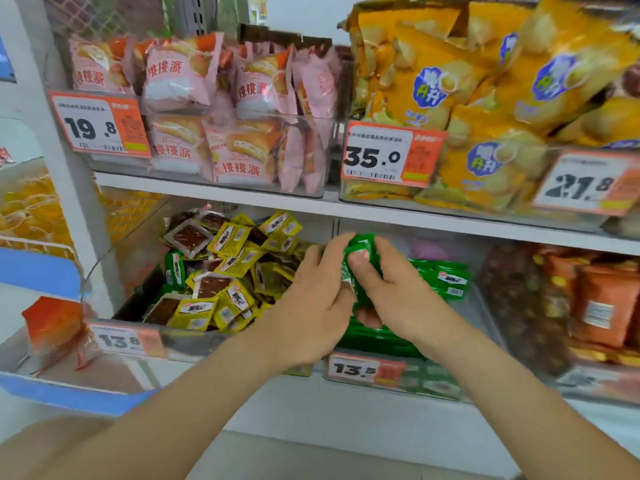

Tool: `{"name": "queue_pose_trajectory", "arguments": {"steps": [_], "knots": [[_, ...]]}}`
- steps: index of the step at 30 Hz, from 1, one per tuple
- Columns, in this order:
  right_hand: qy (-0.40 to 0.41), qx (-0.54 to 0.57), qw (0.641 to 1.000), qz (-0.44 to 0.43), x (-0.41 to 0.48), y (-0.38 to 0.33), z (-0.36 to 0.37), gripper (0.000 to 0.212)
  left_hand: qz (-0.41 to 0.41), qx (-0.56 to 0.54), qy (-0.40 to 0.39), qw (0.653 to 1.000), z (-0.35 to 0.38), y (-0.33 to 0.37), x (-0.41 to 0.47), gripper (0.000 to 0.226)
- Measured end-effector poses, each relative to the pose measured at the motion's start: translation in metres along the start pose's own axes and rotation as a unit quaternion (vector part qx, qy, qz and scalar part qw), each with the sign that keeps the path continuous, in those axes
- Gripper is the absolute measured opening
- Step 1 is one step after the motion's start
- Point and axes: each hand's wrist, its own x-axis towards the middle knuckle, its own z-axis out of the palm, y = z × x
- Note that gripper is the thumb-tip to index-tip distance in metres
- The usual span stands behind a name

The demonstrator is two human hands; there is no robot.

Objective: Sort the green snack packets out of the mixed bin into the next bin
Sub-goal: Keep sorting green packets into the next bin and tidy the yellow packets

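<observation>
On a white shop shelf (346, 414), between mixed bin (197, 339) and next bin (436, 381), left hand (311, 303) and right hand (398, 292) both grip green packets (361, 245).

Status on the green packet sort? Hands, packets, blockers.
Left hand and right hand both grip a bunch of green plastic snack packets over the clear green-packet bin. One green packet left in mixed bin. Drop path open.

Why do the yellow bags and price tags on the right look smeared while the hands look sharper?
Head view: the 21.8 price tag and yellow chip bags smear at the right edge, probably from head motion; the left hand and right hand gripping green packets at centre look sharper; lighting is even.
</observation>
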Motion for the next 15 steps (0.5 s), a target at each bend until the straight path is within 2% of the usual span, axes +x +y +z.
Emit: {"name": "queue_pose_trajectory", "arguments": {"steps": [2,4,6,7,8,10,12,15], "knots": [[-0.046,0.056,0.997,0.015,-0.007,0.009,-0.025,0.014,0.028,0.031,-0.002,0.999,0.015,0.004,0.007,0.063],[-0.045,0.043,0.998,0.015,-0.008,0.022,-0.051,0.021,0.043,0.086,-0.01,0.995,0.027,0.008,0.019,0.062],[0.004,-0.054,0.998,0.012,-0.007,0.035,-0.076,0.024,0.068,0.149,0.001,0.987,0.04,0.01,0.03,0.065],[0.041,-0.145,0.989,0.004,-0.006,0.043,-0.089,0.026,0.078,0.179,0.007,0.981,0.048,0.011,0.035,0.067],[0.078,-0.255,0.964,-0.002,-0.004,0.051,-0.101,0.029,0.09,0.208,0.007,0.974,0.056,0.01,0.04,0.067],[0.126,-0.438,0.89,0.028,0.001,0.068,-0.123,0.043,0.101,0.25,-0.026,0.962,0.076,0.006,0.048,0.06],[0.137,-0.515,0.839,0.11,0.004,0.081,-0.137,0.052,0.081,0.256,-0.082,0.96,0.094,0.003,0.054,0.048],[0.113,-0.574,0.792,0.176,0.016,0.107,-0.145,0.059,0.046,0.27,-0.172,0.946,0.116,-0.001,0.057,0.05]]}}
